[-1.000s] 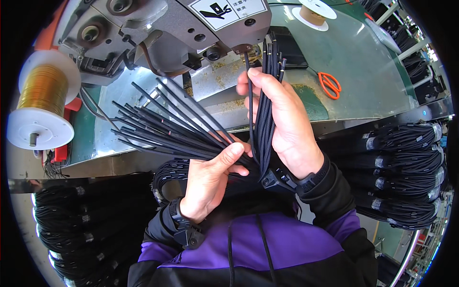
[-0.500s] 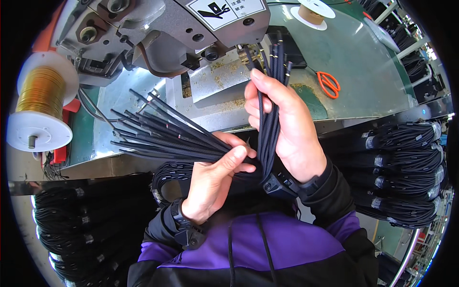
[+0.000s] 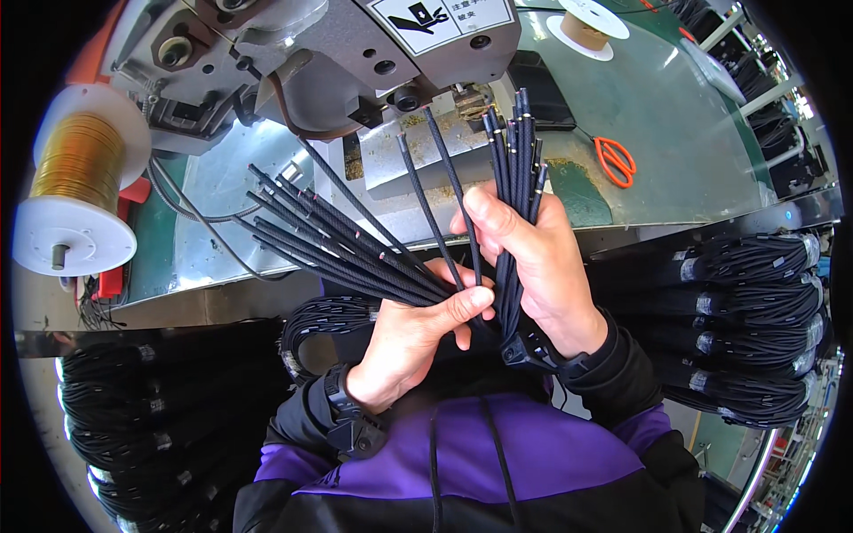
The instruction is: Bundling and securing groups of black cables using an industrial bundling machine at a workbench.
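A fan of black braided cords (image 3: 329, 226) is gripped near its lower end by my left hand (image 3: 418, 333), thumb across it, with loose tips spreading to the left. My right hand (image 3: 542, 262) is closed round a second bundle of the same cords (image 3: 518, 151), held upright; many of its tips carry small gold-coloured bands. Between the two bundles, two single cords (image 3: 425, 200) stand up, the right one beside my right thumb and fingers. Both hands are close together in front of the metal machine (image 3: 355, 44), below its working head (image 3: 471, 99).
A spool of gold-coloured strip (image 3: 78, 169) is at the left. Orange-handled scissors (image 3: 615, 162), a black flat box (image 3: 540, 89) and a white spool (image 3: 588, 31) lie on the green table (image 3: 675, 178). Bundled black cords (image 3: 755, 320) hang on both sides; gold-coloured scraps litter the machine base (image 3: 409, 160).
My right hand has drawn down and back from the machine's working head with its bundle. My left hand has shifted slightly right, and two single cords now stand apart between the bundles.
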Demonstrator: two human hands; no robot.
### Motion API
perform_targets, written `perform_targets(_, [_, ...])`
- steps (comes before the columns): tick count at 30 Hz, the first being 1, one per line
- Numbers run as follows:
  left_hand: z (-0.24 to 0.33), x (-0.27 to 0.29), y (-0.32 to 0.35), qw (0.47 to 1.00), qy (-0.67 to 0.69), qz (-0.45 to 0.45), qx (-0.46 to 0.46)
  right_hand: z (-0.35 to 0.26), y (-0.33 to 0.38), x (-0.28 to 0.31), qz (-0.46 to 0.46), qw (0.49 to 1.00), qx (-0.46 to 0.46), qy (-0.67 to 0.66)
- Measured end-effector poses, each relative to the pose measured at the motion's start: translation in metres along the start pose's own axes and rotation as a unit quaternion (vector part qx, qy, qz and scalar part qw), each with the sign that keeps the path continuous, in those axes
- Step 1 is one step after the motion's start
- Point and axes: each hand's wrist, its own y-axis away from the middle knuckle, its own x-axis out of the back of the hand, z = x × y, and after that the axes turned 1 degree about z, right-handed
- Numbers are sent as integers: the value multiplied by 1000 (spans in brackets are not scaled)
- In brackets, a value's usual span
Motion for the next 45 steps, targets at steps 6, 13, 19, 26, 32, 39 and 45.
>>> perform_targets(6, [-7, 0, 0, 998, 30, -11, -53, 1, 2, 4, 19, 999, 39, -1])
perform_targets(13, [4, -5, -2, 987, 127, 29, -94, -8, -20, 4, 37, 997, -28, -67])
perform_targets(19, [-1, 0, -3, 989, 113, 48, -79, -2, -22, 3, 16, 1000, 1, -11])
perform_targets(26, [-4, -1, -3, 997, 55, 23, -57, 2, -6, 3, 42, 999, 23, -13])
perform_targets(32, [4, -2, -5, 985, 132, 19, -110, -8, -27, 5, 12, 990, -57, -130])
perform_targets(39, [1, -1, -6, 988, 104, 42, -106, -5, -26, 7, 9, 994, -57, -88])
perform_targets(45, [-2, -2, -6, 996, 43, 39, -68, 2, -8, 12, -22, 999, -2, 38])
